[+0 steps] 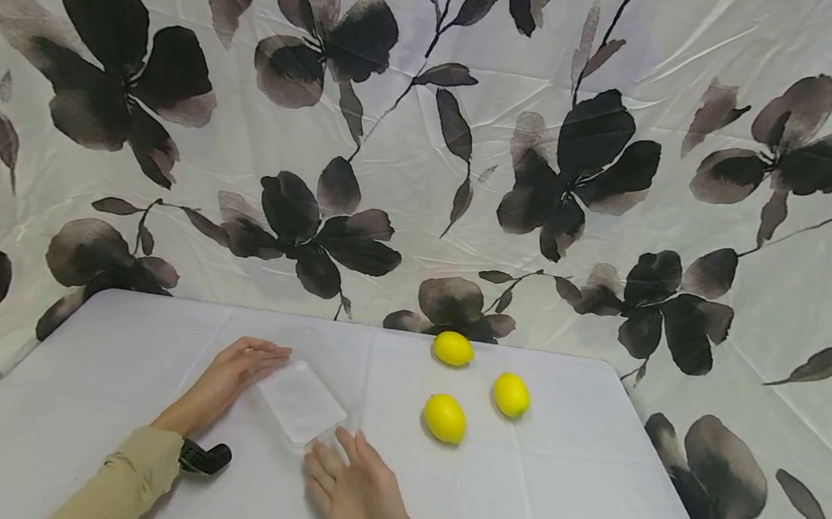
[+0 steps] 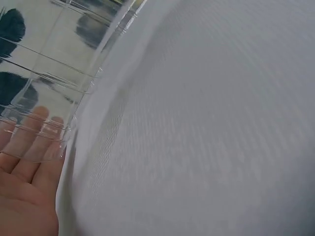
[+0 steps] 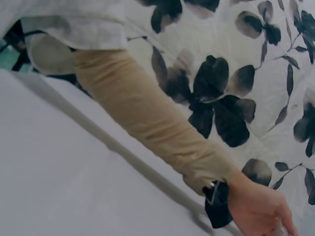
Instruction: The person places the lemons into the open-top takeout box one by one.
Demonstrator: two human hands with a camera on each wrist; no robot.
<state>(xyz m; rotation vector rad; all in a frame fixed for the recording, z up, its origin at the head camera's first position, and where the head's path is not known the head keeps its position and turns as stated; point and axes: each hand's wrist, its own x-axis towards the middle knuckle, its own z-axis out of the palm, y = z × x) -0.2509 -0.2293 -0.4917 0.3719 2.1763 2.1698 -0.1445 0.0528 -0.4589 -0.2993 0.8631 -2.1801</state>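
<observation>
A clear plastic box (image 1: 303, 403) lies on the white-covered table between the two hands, set at a slant. My left hand (image 1: 243, 368) is along its far left side, with the fingers nearly straight. In the left wrist view those fingers (image 2: 42, 142) show through the transparent wall. My right hand (image 1: 363, 493) is at the box's near right corner, its fingers extended and fingertips touching or very near the edge. The right wrist view shows the left hand (image 3: 261, 206) beside a sliver of clear plastic; the right hand is outside that view.
Three yellow lemons lie to the right of the box: one at the back (image 1: 452, 348), one farther right (image 1: 511, 395) and one nearer (image 1: 444, 418). A black device (image 1: 205, 458) is strapped to the left wrist. Behind the table (image 1: 552, 490) hangs a flowered cloth (image 1: 427, 144).
</observation>
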